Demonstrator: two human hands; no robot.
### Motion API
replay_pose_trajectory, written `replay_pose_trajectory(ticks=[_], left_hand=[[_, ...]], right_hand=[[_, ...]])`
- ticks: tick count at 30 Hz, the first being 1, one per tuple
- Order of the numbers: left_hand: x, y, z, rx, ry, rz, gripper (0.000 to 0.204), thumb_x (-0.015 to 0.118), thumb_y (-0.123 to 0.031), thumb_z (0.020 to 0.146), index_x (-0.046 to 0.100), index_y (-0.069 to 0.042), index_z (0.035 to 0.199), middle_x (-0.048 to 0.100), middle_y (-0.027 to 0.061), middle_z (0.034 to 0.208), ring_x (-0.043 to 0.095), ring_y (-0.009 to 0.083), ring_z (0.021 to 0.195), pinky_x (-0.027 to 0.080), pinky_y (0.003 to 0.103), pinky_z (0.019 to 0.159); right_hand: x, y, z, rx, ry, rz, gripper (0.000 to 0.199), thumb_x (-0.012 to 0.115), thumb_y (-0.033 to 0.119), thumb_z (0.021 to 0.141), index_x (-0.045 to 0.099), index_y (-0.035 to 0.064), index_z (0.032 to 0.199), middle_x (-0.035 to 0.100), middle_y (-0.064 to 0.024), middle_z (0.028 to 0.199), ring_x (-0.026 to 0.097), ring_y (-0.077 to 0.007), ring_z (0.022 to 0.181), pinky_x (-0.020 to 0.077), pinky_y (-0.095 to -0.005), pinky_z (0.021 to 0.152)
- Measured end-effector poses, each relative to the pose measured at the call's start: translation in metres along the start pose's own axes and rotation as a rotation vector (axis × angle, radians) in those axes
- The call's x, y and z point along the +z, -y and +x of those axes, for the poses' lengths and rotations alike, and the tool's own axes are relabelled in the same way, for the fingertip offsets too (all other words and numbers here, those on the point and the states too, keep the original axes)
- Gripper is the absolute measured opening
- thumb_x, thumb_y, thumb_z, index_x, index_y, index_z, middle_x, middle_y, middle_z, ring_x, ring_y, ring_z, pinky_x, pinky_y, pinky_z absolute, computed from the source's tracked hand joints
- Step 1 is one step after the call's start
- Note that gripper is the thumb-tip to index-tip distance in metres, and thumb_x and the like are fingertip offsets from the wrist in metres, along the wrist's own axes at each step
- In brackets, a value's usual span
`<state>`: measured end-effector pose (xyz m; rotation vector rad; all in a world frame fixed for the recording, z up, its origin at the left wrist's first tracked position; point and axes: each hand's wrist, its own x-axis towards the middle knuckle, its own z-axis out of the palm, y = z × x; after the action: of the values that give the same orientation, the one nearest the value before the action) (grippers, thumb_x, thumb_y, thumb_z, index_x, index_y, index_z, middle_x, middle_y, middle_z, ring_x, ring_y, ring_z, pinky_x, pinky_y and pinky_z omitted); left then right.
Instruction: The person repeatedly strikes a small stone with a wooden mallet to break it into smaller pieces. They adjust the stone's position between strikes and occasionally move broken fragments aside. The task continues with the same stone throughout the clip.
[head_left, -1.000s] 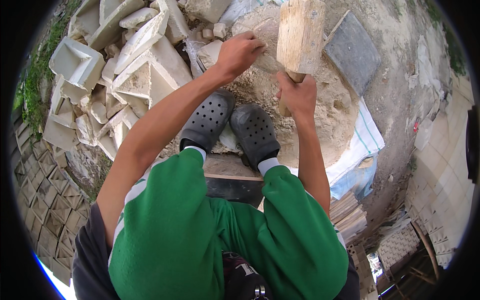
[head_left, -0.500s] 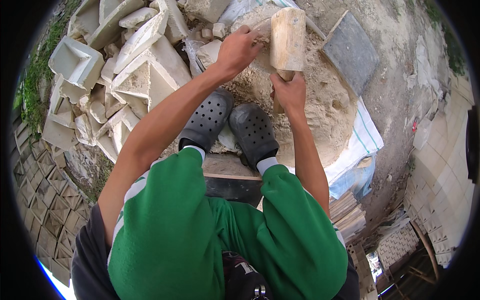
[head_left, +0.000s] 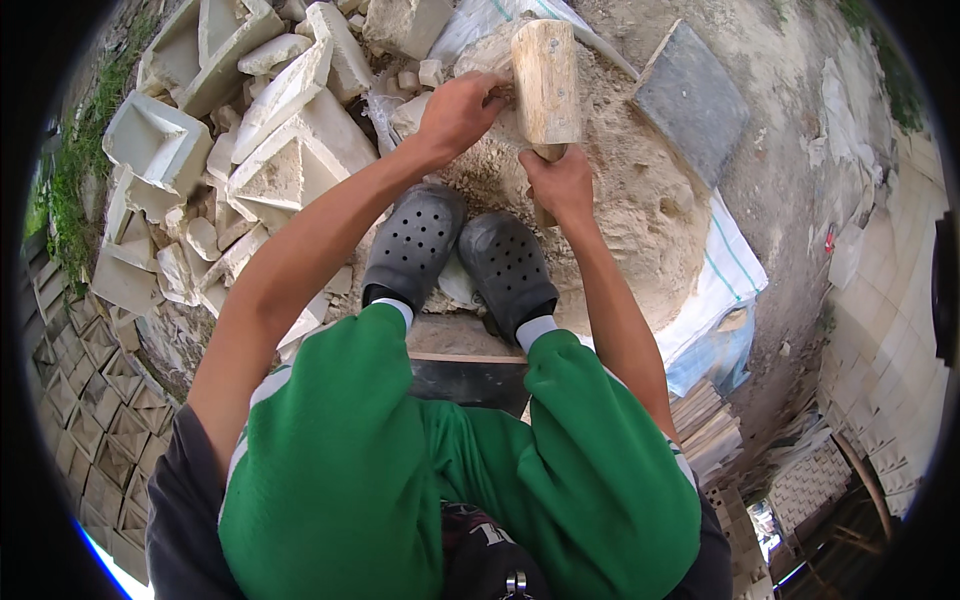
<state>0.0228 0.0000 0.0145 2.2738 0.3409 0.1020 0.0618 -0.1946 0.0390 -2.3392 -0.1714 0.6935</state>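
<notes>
A wooden mallet (head_left: 546, 85) with a thick, pale, block-shaped head stands over the powdery rubble in front of me. My right hand (head_left: 560, 183) is wrapped around its short handle, just below the head. Close by on the left, my left hand (head_left: 462, 115) has its fingers curled in beside the mallet head. What those fingers hold, if anything, is hidden by the hand and the dust-coloured pieces around it. Beneath both hands lies a heap of crumbled beige material (head_left: 630, 190), and a dusty pale chunk (head_left: 488, 55) shows just beyond the left fingers.
Broken white moulded pieces (head_left: 300, 165) are piled at the left. A grey flat slab (head_left: 692, 100) lies right of the heap. White woven sacking (head_left: 728, 265) edges the heap. My grey clogs (head_left: 415, 235) stand at its near side. Patterned blocks (head_left: 95, 400) are stacked at far left.
The mallet and my right hand have shifted slightly left. My left hand has moved a little left and down, its fingers more curled than before.
</notes>
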Motion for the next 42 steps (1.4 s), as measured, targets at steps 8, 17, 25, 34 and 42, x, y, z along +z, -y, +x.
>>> replay_pose_trajectory(ticks=[8, 17, 25, 34, 42], left_hand=[[-0.047, 0.009, 0.03, 0.255, 0.566, 0.116, 0.056, 0.076, -0.008, 0.086, 0.059, -0.005, 0.139, 0.068, 0.0169, 0.13, 0.069, 0.0307, 0.113, 0.055, 0.042, 0.098], [-0.015, 0.0, 0.018, 0.116, 0.192, 0.033, 0.024, 0.07, -0.013, 0.087, 0.07, -0.005, 0.11, 0.073, 0.0157, 0.102, 0.072, 0.0323, 0.09, 0.057, 0.042, 0.082], [-0.013, 0.008, -0.002, 0.134, 0.079, -0.049, 0.021, 0.074, -0.017, 0.089, 0.072, -0.006, 0.107, 0.07, 0.0126, 0.103, 0.07, 0.0315, 0.094, 0.056, 0.042, 0.082], [0.002, 0.014, -0.008, 0.232, -0.058, 0.02, 0.014, 0.073, -0.012, 0.086, 0.075, -0.009, 0.1, 0.07, 0.0094, 0.102, 0.069, 0.0333, 0.092, 0.056, 0.042, 0.08], [0.002, 0.013, -0.001, 0.215, -0.052, -0.011, 0.014, 0.072, -0.011, 0.086, 0.075, -0.01, 0.099, 0.071, 0.0092, 0.1, 0.07, 0.0328, 0.09, 0.056, 0.042, 0.079]], right_hand=[[-0.037, 0.006, 0.017, 0.038, 0.295, 0.134, 0.047, 0.075, 0.032, 0.082, 0.068, -0.0056, 0.11, 0.072, -0.014, 0.076, 0.071, -0.0212, 0.058, 0.0572, -0.0368, 0.06], [-0.045, 0.007, 0.019, 0.056, 0.439, 0.19, 0.059, 0.086, 0.041, 0.081, 0.065, 0.0011, 0.119, 0.073, -0.0103, 0.091, 0.069, -0.0162, 0.063, 0.0549, -0.0339, 0.058], [-0.015, -0.007, -0.003, 0.178, 0.31, 0.546, 0.029, 0.08, 0.024, 0.087, 0.065, -0.0004, 0.093, 0.063, -0.0049, 0.073, 0.063, -0.0153, 0.056, 0.0515, -0.0331, 0.049], [-0.044, 0.009, -0.017, 0.098, 0.167, 0.279, 0.047, 0.081, 0.036, 0.084, 0.067, -0.0039, 0.104, 0.07, -0.0107, 0.074, 0.066, -0.0166, 0.053, 0.0528, -0.0317, 0.053], [-0.025, -0.008, -0.011, 0.139, 0.203, 0.198, 0.044, 0.079, 0.033, 0.082, 0.068, -0.0037, 0.102, 0.071, -0.0111, 0.074, 0.065, -0.0169, 0.05, 0.053, -0.0337, 0.054]])
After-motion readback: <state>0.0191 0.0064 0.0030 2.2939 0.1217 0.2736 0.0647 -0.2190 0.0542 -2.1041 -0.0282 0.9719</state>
